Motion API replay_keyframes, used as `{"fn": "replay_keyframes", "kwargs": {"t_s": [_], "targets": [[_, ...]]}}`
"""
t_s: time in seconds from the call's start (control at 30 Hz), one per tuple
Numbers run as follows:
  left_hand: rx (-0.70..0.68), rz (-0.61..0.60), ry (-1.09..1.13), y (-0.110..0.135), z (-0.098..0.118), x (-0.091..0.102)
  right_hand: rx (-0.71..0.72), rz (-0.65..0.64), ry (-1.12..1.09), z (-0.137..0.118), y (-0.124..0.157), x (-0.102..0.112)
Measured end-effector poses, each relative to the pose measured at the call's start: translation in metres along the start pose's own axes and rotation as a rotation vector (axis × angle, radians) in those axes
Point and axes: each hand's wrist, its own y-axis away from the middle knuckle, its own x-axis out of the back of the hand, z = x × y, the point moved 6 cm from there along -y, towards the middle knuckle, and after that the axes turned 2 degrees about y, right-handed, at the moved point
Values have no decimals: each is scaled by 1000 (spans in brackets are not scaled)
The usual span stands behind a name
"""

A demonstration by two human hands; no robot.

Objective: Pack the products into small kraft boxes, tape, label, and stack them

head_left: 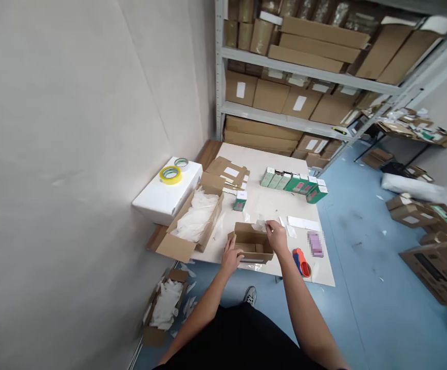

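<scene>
An open cardboard box (256, 255) sits at the table's near edge, its inside bare. My left hand (231, 256) is closed on the box's left wall, with the thumb toward the inside. Over the box's far right corner, my right hand (277, 237) pinches a crumpled, translucent white sheet (260, 225); whether it is plastic or thin paper I cannot tell. Beyond the box stands a small green-and-white carton (240, 201). To the left, a larger open carton (210, 222) is full of white crumpled packing material (197, 216).
A red-and-blue tape dispenser (301, 262) and a blurred purple stack (316, 244) lie right of my right hand. Several green cartons (293, 183) line the table's far side. Yellow tape (170, 175) rests on a white foam box (154, 192). Shelving (285, 118) stands behind.
</scene>
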Motion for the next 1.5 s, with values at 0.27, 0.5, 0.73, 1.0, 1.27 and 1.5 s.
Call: {"fn": "replay_keyframes", "kwargs": {"t_s": [0.27, 0.5, 0.73, 1.0, 1.27, 1.5], "targets": [[-79, -24, -53, -47, 50, -31, -134, -298, -149, 84, 44, -7], [-96, -22, -64, -69, 68, -49, -235, -194, -256, 126, 32, 26], [-114, -76, -66, -114, 67, -49, -243, -142, -303, 120, -2, 30], [-90, -437, 9, -168, 27, -53, -376, -197, -480, 87, -42, -45], [-120, -75, 300, -215, 1, 23, -555, -237, -486, 74, -110, -126], [56, 149, 312, -275, -23, 80, -575, -269, -403, 66, -153, -184]]}}
